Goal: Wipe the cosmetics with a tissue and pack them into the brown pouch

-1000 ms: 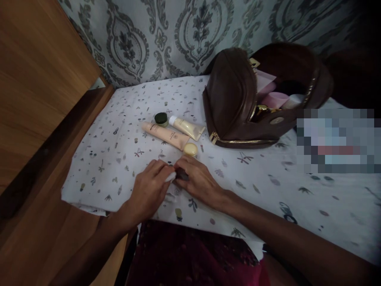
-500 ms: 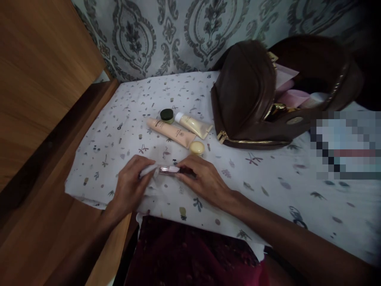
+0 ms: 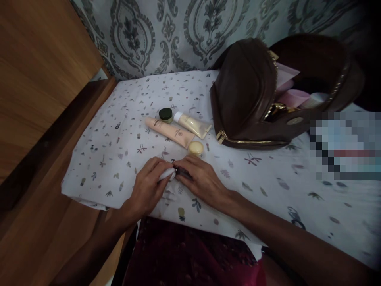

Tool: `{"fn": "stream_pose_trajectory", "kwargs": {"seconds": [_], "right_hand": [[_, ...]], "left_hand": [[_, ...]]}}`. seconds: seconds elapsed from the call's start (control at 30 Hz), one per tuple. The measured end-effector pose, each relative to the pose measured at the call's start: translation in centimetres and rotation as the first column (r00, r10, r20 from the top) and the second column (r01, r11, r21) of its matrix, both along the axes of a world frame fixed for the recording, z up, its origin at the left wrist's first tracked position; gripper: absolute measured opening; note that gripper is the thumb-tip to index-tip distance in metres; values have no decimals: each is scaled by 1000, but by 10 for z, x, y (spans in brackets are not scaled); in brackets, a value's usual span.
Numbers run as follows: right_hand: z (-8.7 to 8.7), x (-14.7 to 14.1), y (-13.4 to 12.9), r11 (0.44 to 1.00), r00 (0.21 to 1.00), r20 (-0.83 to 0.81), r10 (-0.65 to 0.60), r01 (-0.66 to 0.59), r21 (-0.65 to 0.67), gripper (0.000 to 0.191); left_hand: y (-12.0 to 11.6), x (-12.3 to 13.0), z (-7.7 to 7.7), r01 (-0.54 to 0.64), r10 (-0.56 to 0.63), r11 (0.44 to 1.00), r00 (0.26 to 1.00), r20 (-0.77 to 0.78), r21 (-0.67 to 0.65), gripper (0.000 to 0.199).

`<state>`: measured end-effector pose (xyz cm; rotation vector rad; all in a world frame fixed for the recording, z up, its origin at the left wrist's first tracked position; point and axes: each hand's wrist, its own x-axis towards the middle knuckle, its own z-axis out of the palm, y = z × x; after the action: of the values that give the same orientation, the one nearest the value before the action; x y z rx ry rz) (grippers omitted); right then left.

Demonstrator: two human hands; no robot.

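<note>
The head view shows both hands meeting over the printed cloth point(image 3: 95, 155), toward its near edge. The left hand point(image 3: 145, 186) is closed on a crumpled white wipe point(image 3: 166, 174), pinched between thumb and fingers. The right hand point(image 3: 204, 178) grips a slim dark item point(image 3: 183, 173) — its fingers hide most of it, so its kind cannot be told. The item's left end meets the wipe in the narrow space between the two hands, whose fingertips come very close together.

Just beyond the right hand's fingers, on the side of the cloth's far edge, sits a small yellow container point(image 3: 195, 148). A peach tube point(image 3: 169, 132) lies just beside it, slanting away toward the far left corner. Past that are a pale tube point(image 3: 193, 125) with a white cap and a dark-lidded jar point(image 3: 166, 115).

A brown bag point(image 3: 244, 95) stands open to the right of these, well apart from the hands — pink things show inside. Patterned fabric point(image 3: 212, 31) hangs along the far edge.
</note>
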<state>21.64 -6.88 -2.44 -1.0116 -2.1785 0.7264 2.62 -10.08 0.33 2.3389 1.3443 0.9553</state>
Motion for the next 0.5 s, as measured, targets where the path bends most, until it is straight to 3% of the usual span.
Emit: {"fn": "stream_pose_trajectory", "kwargs": {"seconds": [0.2,0.4,0.5], "right_hand": [[2,-1,1,1000,1000,10,-5,5,5,17],[5,0,1,1000,1000,8,-20,20,6,15],[9,0,2,997,999,-8,-44,44,-56,10]], "left_hand": [[4,5,5,-36,34,999,998,-57,-38,16],[30,-33,13,-275,270,961,948,-169,-8,13],[32,-47,17,-332,327,943,932,-157,-4,12]]}}
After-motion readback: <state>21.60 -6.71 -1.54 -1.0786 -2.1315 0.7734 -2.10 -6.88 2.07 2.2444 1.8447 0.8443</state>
